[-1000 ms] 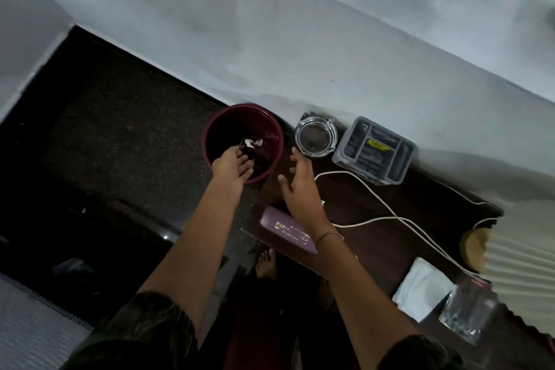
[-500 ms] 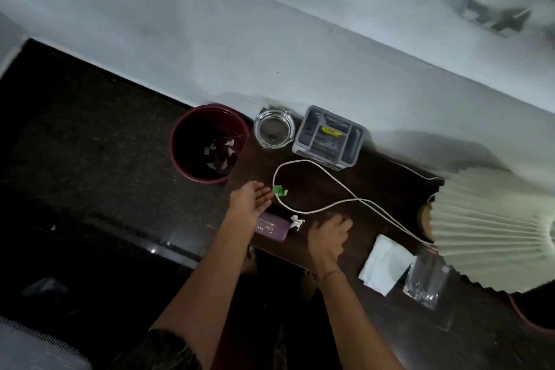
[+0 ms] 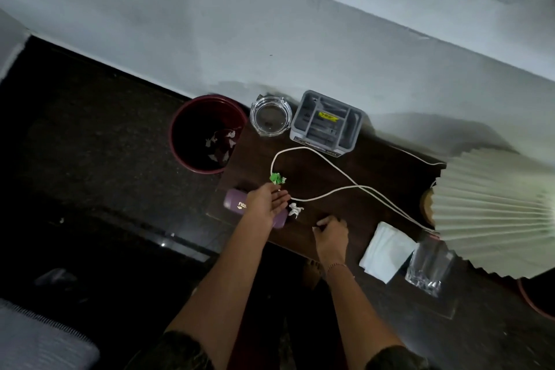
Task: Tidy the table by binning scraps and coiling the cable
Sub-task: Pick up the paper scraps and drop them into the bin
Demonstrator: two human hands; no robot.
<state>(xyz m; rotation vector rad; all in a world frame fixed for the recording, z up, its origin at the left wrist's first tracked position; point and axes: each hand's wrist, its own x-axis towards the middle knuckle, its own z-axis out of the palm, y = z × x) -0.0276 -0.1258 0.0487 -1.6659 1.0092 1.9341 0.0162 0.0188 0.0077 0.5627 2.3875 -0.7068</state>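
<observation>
Head view of a dark wooden table (image 3: 390, 174) set against a white wall (image 3: 210, 39), with dark speckled floor (image 3: 90, 144) to its left. A maroon waste bin (image 3: 189, 126) stands on the floor at the table's left end and holds pale paper scraps (image 3: 220, 144). On the table a thin white cable (image 3: 300, 147) lies uncoiled in one open loop, its two strands running right toward a pleated lampshade (image 3: 495, 210). A crumpled green scrap (image 3: 277, 179) lies at the loop's left end, and a crumpled white scrap (image 3: 295, 210) lies just below the lower strand. The left hand (image 3: 265, 204) rests over a purple case (image 3: 235, 204) with fingers straight and holding nothing; its tips lie between the two scraps, just beside each. The right hand (image 3: 332, 234) rests on the table near the white scrap with fingers curled under; whether it holds anything cannot be told. A glass ashtray (image 3: 271, 119) and a grey compartment organiser (image 3: 327, 125) stand by the wall, and a folded napkin (image 3: 387, 252) and a tumbler (image 3: 429, 267) lie at right.
</observation>
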